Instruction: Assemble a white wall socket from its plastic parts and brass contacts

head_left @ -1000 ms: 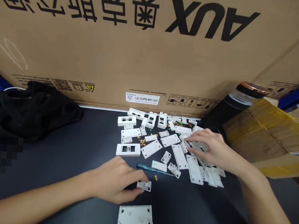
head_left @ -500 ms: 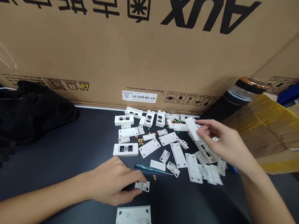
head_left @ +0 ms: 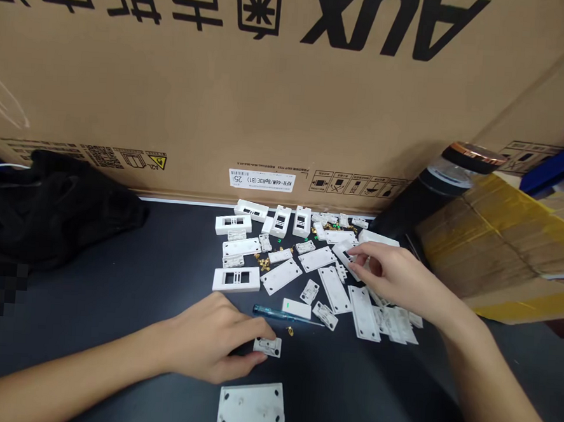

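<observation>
A small white plastic piece with holed ends (head_left: pixel 273 347) sits centre-front, pinched between the thumb and index finger of the left hand (head_left: pixel 224 341), a grip that seems meant to steady it by one end and leave its moulded face visible; at six o'clock from it a flat white rectangular plastic plate (head_left: pixel 251 409) lies apart, easy to reach, and at one o'clock a slim teal-handled screwdriver (head_left: pixel 270 313) lies likewise handy; at two o'clock the right hand (head_left: pixel 388 268) has its fingertips at a white slotted plastic housing (head_left: pixel 342 251) among loose parts, though I cannot tell whether they are clamped on it; a big brown cardboard box (head_left: pixel 197 104) backs everything at twelve o'clock
</observation>
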Demonstrator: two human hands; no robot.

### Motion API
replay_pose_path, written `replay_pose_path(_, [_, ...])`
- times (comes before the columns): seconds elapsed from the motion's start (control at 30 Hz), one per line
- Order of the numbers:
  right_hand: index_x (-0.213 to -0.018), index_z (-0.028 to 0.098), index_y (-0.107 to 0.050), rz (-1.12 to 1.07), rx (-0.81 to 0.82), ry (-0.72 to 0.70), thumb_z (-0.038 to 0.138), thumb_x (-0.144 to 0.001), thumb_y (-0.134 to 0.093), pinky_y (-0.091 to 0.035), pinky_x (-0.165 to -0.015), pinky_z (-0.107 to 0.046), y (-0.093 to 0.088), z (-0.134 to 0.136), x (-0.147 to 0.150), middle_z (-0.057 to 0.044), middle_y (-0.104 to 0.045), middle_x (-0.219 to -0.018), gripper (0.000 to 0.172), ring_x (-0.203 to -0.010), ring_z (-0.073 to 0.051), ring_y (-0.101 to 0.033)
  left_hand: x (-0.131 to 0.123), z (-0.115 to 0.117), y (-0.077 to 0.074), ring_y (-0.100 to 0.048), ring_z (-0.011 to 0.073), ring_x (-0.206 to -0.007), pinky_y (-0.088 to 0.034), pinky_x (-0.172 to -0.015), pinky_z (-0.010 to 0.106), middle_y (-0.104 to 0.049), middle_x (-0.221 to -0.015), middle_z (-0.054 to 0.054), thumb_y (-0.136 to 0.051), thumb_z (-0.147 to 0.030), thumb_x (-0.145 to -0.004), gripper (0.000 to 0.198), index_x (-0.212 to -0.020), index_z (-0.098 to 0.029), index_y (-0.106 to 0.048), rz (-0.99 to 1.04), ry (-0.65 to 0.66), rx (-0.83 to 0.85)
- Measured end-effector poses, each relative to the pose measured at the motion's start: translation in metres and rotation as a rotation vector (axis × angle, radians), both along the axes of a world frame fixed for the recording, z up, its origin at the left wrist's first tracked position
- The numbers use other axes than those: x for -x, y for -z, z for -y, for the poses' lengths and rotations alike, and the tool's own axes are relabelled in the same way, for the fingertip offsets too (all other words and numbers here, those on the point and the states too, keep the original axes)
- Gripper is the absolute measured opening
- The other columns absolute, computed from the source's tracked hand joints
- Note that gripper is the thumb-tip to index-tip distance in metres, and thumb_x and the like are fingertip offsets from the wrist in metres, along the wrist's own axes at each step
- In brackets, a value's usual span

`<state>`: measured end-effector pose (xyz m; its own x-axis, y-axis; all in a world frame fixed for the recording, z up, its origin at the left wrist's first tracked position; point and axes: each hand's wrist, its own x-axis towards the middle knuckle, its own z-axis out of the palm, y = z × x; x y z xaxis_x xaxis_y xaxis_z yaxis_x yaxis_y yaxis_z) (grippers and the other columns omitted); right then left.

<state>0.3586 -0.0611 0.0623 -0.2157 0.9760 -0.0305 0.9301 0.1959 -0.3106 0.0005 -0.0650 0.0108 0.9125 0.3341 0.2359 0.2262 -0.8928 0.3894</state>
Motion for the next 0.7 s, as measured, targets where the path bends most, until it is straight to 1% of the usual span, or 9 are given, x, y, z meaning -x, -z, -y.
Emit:
replay_pose_path(0.1, [-0.100, 0.024, -0.065, 0.022, -0.008, -0.049, 0.045, -0.097, -0.055, -0.044, -0.067, -0.031, 0.000, 0.001, 0.001, -0.002, -0.070, -0.086, 0.023, -0.072, -0.018, -0.063, 0.000, 0.000, -0.001, -0.055, 0.0146, -0.044, -0.032, -0.043, 0.031, -0.063, -0.061, -0.008, -0.055, -0.031, -0.099, 0.019, -0.117, -0.024, -0.060, -0.002, 0.007, 0.013])
replay_pose_path(0.23, [-0.096, 0.023, -0.063, 0.028, 0.061, -0.074, 0.042, -0.099, -0.055, -0.043, -0.067, -0.031, -0.002, 0.002, 0.002, -0.001, -0.067, -0.080, 0.021, -0.070, -0.017, -0.062, 0.001, 0.000, 0.000, -0.057, 0.0146, -0.046, -0.034, -0.044, 0.031, -0.064, -0.062, -0.008, -0.054, -0.031, -0.100, 0.020, -0.118, -0.024, -0.059, 0.002, 0.002, 0.003])
replay_pose_path(0.3, [-0.097, 0.023, -0.063, 0.029, 0.037, -0.070, 0.043, -0.100, -0.052, -0.043, -0.068, -0.032, -0.002, 0.001, 0.004, -0.002, -0.067, -0.082, 0.023, -0.072, -0.018, -0.061, 0.000, 0.000, 0.000, -0.058, 0.0145, -0.047, -0.035, -0.045, 0.031, -0.065, -0.063, -0.008, -0.054, -0.032, -0.100, 0.020, -0.118, -0.024, -0.059, 0.008, 0.003, -0.003])
replay_pose_path(0.37, [-0.102, 0.022, -0.064, 0.039, -0.045, -0.082, 0.044, -0.102, -0.050, -0.045, -0.074, -0.035, -0.002, 0.001, 0.007, -0.005, -0.067, -0.090, 0.026, -0.082, -0.022, -0.062, 0.000, 0.000, 0.000, -0.058, 0.0143, -0.046, -0.035, -0.045, 0.030, -0.065, -0.062, -0.008, -0.053, -0.032, -0.101, 0.020, -0.118, -0.024, -0.059, 0.009, 0.003, -0.001])
replay_pose_path(0.43, [-0.110, 0.021, -0.066, 0.064, -0.131, -0.118, 0.043, -0.103, -0.048, -0.046, -0.082, -0.039, 0.000, 0.001, 0.013, -0.009, -0.067, -0.100, 0.030, -0.095, -0.026, -0.062, -0.001, 0.000, -0.001, -0.056, 0.0140, -0.045, -0.034, -0.044, 0.030, -0.065, -0.062, -0.008, -0.053, -0.031, -0.101, 0.020, -0.118, -0.024, -0.059, 0.006, 0.004, 0.008])
replay_pose_path(0.53, [-0.122, 0.021, -0.067, 0.114, -0.174, -0.182, 0.042, -0.105, -0.045, -0.044, -0.090, -0.046, 0.007, 0.001, 0.025, -0.012, -0.066, -0.112, 0.035, -0.106, -0.030, -0.058, -0.001, 0.000, -0.002, -0.057, 0.0139, -0.045, -0.034, -0.044, 0.030, -0.065, -0.062, -0.008, -0.053, -0.031, -0.100, 0.020, -0.118, -0.024, -0.059, 0.002, 0.002, 0.014])
replay_pose_path(0.6, [-0.122, 0.023, -0.068, 0.134, -0.154, -0.209, 0.041, -0.106, -0.043, -0.043, -0.091, -0.048, 0.011, 0.002, 0.034, -0.012, -0.066, -0.116, 0.035, -0.108, -0.030, -0.056, -0.001, 0.000, -0.002, -0.057, 0.0140, -0.045, -0.033, -0.045, 0.030, -0.064, -0.062, -0.008, -0.054, -0.031, -0.100, 0.019, -0.118, -0.024, -0.059, 0.001, 0.002, 0.008])
replay_pose_path(0.7, [-0.111, 0.024, -0.072, 0.141, -0.120, -0.239, 0.040, -0.106, -0.042, -0.042, -0.090, -0.047, 0.012, 0.002, 0.040, -0.010, -0.067, -0.112, 0.035, -0.108, -0.030, -0.056, 0.000, 0.000, -0.001, -0.058, 0.0143, -0.046, -0.032, -0.045, 0.031, -0.065, -0.063, -0.008, -0.054, -0.032, -0.101, 0.019, -0.118, -0.025, -0.058, -0.004, 0.000, -0.003])
